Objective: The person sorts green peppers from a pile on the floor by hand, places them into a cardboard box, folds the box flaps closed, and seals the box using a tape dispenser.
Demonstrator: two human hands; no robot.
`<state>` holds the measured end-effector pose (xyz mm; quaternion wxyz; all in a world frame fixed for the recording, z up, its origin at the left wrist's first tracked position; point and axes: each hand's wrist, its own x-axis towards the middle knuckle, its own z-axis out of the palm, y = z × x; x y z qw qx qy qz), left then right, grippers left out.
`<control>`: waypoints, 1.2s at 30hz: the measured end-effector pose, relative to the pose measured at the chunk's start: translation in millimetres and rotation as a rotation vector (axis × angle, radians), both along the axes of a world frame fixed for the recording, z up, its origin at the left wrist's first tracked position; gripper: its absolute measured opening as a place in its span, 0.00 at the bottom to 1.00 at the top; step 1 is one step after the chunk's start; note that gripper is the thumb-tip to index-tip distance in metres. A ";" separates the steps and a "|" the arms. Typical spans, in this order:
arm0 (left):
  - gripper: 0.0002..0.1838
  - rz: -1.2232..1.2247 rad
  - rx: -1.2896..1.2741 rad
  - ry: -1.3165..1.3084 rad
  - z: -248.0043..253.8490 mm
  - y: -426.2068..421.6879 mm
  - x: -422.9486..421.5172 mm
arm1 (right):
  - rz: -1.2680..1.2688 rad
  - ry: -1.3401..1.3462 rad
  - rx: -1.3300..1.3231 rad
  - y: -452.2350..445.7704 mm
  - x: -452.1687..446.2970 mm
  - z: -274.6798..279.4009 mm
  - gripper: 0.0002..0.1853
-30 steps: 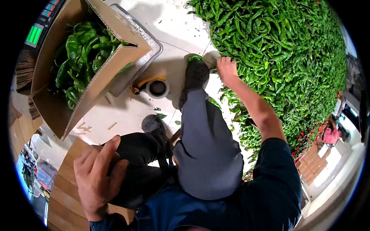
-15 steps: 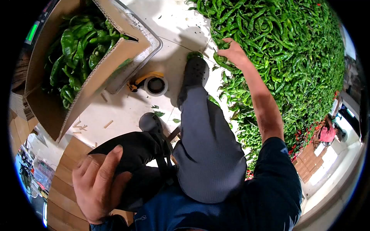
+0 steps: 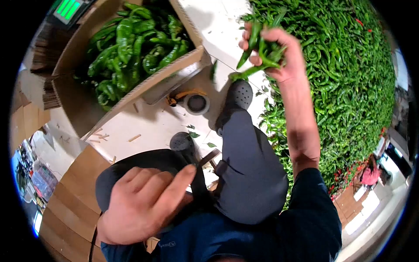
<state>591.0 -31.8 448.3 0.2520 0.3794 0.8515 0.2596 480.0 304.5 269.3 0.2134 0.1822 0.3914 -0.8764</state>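
Note:
My right hand (image 3: 286,54) is closed around a few long green chili peppers (image 3: 254,37), raised just above the near edge of a large heap of green peppers (image 3: 340,83). One pepper's tip hangs down below the fingers. My left hand (image 3: 146,203) is over my left thigh, back upward, with the index finger stretched out and the other fingers loosely bent. Nothing shows in it, though its underside is hidden. At the upper left, an open cardboard box (image 3: 131,102) holds many green peppers (image 3: 126,48).
Beside the box lies a tape dispenser with a roll of tape (image 3: 196,104). A scale display (image 3: 67,9) glows at the top left. Cardboard sheets (image 3: 72,201) lie at the lower left. Loose leaves and small sticks (image 3: 134,137) are scattered on the floor. Another person (image 3: 370,175) is far right.
My right hand has lifted from the heap's edge with peppers gripped in it. My left hand has moved right, its index finger stretching out. The view has shifted, so the box appears further right.

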 end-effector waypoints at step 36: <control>0.31 -0.145 0.086 0.117 -6.9 0.2 9.6 | 1.118 0.629 1.687 18.4 36.6 -217.3 0.19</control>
